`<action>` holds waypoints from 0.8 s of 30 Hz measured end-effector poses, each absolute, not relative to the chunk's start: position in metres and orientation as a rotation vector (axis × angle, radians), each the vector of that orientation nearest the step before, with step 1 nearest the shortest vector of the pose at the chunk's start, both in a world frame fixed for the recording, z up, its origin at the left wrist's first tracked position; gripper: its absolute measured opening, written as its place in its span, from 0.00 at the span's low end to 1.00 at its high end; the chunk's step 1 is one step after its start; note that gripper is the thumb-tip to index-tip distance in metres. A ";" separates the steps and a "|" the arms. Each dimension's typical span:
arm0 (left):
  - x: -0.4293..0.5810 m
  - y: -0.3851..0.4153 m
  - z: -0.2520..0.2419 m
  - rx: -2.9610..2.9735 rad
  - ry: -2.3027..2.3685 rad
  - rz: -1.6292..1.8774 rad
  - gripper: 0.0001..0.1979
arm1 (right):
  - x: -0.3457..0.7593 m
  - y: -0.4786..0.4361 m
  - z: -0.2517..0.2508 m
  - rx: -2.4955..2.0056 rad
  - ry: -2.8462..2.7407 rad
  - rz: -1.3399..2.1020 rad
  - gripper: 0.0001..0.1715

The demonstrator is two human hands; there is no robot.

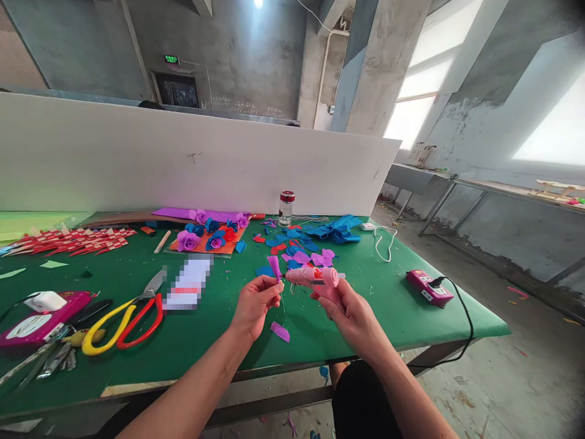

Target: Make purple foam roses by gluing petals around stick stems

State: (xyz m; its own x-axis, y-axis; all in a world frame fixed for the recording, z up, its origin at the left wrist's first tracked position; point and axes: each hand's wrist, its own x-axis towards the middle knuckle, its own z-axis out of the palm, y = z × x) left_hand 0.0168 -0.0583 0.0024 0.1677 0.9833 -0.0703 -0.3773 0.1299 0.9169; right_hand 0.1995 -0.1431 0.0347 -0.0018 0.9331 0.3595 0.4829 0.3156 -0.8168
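Note:
My left hand [255, 303] pinches a small purple paper petal [274, 266] upright above the green table [192, 341]. My right hand [342, 308] is closed round a pink hot glue gun [314, 276], held level with its nozzle pointing left at the petal. A loose purple paper piece [280, 331] lies on the table below my hands. Purple, blue and red paper scraps [299, 250] are scattered just beyond them.
Yellow and red scissors [123, 320] lie at the left, beside a pink box [39, 320]. Finished paper roses [208, 235] sit on orange card. A glass jar [286, 207] stands by the white partition [183, 158]. A pink power strip [429, 288] with a black cable is at the right.

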 end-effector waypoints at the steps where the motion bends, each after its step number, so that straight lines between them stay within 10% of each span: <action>1: 0.017 -0.058 0.003 0.914 0.855 1.188 0.12 | 0.199 -0.143 0.035 -1.311 -1.635 0.590 0.15; 24: 0.017 -0.059 0.005 0.922 0.851 1.180 0.12 | 0.204 -0.138 0.029 -1.372 -1.697 0.402 0.21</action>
